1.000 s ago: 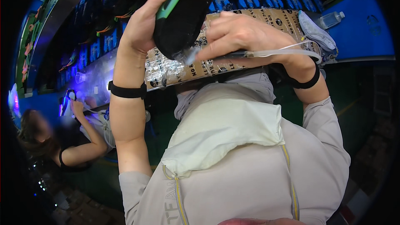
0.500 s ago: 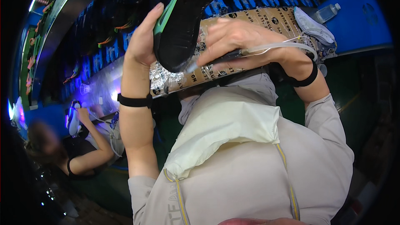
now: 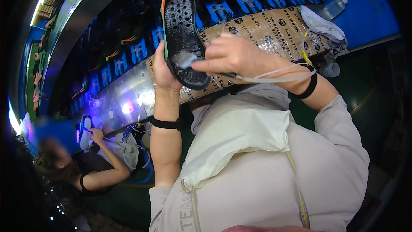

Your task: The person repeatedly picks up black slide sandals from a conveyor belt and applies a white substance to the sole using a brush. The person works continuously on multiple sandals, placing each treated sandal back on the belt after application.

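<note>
A black shoe sole (image 3: 179,30) with an orange and green rim stands raised over the bench, its hollow side with round holes facing me. My left hand (image 3: 165,71) grips it by the left edge near the heel, fingers hidden behind it. In my right hand (image 3: 234,56) is a brush (image 3: 186,61) with a pale head, blurred by motion, against the heel area of the sole. A clear hose (image 3: 283,78) runs from the brush handle along my right forearm. The inside of the heel looks shiny.
Below the sole lies a bench top (image 3: 257,30) wrapped in printed cardboard and clear film. A white shoe piece (image 3: 322,23) and a clear bottle (image 3: 334,7) are at its right end. Blue holders (image 3: 246,2) line the far side. At left, a co-worker (image 3: 103,163) handles a white shoe piece.
The sole has come lower and more fully into view, its hollow side turned toward me. My left hand has shifted right and down, and the brush now lies over the heel area.
</note>
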Tool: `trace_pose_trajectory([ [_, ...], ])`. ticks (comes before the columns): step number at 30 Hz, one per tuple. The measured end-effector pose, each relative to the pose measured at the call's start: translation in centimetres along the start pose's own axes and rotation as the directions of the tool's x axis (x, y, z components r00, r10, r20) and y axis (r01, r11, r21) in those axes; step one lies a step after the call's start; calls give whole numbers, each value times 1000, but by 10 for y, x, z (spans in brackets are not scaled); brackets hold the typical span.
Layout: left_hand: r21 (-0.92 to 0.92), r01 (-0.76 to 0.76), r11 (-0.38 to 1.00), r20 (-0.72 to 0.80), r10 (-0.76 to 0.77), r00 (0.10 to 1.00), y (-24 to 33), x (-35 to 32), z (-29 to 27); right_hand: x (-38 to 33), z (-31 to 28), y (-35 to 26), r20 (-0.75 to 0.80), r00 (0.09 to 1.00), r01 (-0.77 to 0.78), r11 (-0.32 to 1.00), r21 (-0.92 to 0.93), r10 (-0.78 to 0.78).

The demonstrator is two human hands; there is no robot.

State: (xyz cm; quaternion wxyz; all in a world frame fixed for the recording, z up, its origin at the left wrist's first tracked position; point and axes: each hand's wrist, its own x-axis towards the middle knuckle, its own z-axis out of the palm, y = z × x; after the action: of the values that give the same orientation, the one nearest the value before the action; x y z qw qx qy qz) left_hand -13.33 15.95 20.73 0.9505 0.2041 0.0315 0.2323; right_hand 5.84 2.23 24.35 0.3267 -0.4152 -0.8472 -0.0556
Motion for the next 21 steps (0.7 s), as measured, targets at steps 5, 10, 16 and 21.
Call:
trace_pose_trajectory([
  [5, -99, 28, 995, 101, -18, 995, -1, -9, -20, 7, -33, 1, 114, 982, -191, 820, 540, 154],
  [10, 136, -106, 985, -57, 115, 992, -5, -19, -30, 12, -30, 1, 26, 731, -526, 538, 659, 682],
  [16, 349, -153, 924, -170, 223, 960, -18, -27, -32, -11, 3, 15, -58, 576, -702, 529, 477, 816],
  [21, 453, -181, 873, -158, 279, 947, -15, -31, -34, -17, -1, 12, 16, 654, -633, 534, 561, 757],
])
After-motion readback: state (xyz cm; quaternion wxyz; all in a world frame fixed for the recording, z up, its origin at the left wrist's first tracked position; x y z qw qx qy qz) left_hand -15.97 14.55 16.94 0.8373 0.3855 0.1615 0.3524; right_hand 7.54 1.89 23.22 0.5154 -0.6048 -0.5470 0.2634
